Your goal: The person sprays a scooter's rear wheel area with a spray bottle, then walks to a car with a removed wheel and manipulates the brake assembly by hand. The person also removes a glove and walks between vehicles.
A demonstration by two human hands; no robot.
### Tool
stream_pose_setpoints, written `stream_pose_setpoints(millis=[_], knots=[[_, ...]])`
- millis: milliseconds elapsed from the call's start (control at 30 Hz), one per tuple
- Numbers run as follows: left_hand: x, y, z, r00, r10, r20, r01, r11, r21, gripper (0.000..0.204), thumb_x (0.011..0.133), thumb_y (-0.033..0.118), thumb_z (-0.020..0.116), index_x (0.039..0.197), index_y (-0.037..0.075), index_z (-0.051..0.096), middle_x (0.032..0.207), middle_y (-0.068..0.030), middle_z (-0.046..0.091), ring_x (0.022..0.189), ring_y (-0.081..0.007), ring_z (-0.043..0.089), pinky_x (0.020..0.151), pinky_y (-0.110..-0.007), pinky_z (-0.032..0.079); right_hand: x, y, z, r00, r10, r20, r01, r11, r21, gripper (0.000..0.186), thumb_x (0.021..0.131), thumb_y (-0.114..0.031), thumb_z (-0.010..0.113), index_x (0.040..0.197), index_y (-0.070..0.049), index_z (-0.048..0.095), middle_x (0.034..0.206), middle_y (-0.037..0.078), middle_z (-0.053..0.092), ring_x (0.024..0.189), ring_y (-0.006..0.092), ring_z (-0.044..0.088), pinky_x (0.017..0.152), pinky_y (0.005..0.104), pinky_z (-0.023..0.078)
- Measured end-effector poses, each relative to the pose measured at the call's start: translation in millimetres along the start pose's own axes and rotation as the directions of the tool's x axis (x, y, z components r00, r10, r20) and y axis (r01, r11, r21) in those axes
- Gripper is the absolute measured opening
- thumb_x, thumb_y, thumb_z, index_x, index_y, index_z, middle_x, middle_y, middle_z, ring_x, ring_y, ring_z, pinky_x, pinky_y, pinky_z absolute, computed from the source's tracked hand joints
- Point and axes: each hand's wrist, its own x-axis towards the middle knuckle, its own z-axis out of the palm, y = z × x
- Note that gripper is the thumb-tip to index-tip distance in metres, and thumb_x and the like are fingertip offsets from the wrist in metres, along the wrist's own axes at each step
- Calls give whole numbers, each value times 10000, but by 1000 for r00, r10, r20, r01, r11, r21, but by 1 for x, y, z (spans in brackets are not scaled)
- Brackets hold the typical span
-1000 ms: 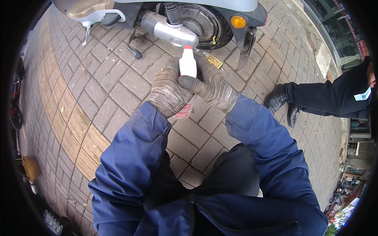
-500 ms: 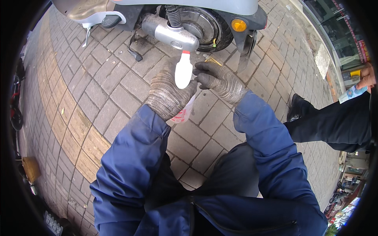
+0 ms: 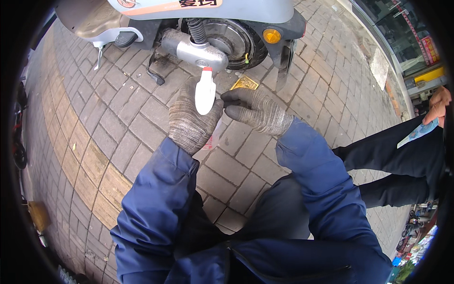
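Observation:
A spray bottle with a white trigger head (image 3: 205,97) and a red nozzle tip stands out from my left hand (image 3: 191,113), which is closed around it. Its clear body with red print (image 3: 211,142) shows partly below that hand. My right hand (image 3: 260,111) is beside the bottle, fingers curved toward it and apart, with nothing plain between them. Both hands wear grey-striped knit gloves with dark fingertips. Just past the nozzle are the silver swingarm cover (image 3: 201,53) and the rear wheel (image 3: 236,42) of a parked scooter. A yellow valve cap or stem (image 3: 247,57) shows at the wheel.
On the paving behind my right hand lies a flat gold-yellow tray (image 3: 244,83). Another person's dark-trousered legs (image 3: 378,151) stand at the right, a hand (image 3: 439,106) there holding a bluish paper slip (image 3: 418,133). A shopfront (image 3: 411,33) edges the upper right.
The view has shifted, so the scooter sits lower and further left, and the gold-yellow tray shows more. The other person's paper slip hangs lower. My left hand keeps its hold on the bottle.

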Motion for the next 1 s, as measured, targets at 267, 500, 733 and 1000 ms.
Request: stream_pose_setpoints(millis=[267,500,733,1000], knots=[[5,5,-4,994,-22,-111,47,972,229,485,799,169,725,1210,41,503,947,-115,663,884,-206,651,775,-352,521,-10,-11,12,994,-84,75,71,985,160,457,879,-159,674,1252,47,510,1097,173,635,1051,211,610,896,322,510],[7,-9,-4,966,-165,-200,186,978,89,540,835,259,686,1276,45,459,999,-167,656,909,-270,660,765,-379,530,-3,-8,46,996,-85,30,62,888,456,621,855,-141,701,1340,80,383,1247,205,537,1148,245,548,981,351,459],[15,-33,9,891,-303,-339,167,911,-378,454,879,79,650,1276,42,432,992,-101,611,842,-192,630,697,-327,558,7,-25,75,997,-74,8,59,851,522,861,839,-299,717,1443,50,213,1418,201,370,1336,281,362,1095,392,325],[27,-44,9,850,-445,-282,225,791,-570,350,863,74,658,1180,27,516,939,-93,627,770,-194,641,629,-330,563,15,-34,80,989,100,108,-137,359,923,817,862,-153,685,1462,40,164,1436,192,349,1326,273,378,1097,377,328]])
